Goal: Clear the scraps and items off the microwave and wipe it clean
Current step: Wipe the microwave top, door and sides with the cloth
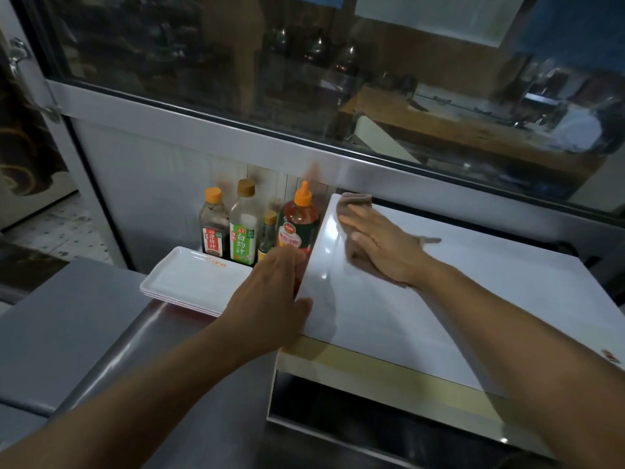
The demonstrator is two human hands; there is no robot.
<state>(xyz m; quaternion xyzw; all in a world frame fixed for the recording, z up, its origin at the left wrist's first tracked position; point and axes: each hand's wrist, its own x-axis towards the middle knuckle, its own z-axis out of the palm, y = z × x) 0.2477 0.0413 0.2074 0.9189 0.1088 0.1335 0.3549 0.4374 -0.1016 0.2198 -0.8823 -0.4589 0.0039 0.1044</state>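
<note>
Pressing a cloth [358,201] flat, the right hand [382,245] lies released; left hand [277,292] grasps the microwave [439,299] edge.

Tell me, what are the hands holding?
The right hand presses a brown cloth flat on the microwave top, fingers straight, not gripping. The left hand grips the microwave's left top edge.
</note>
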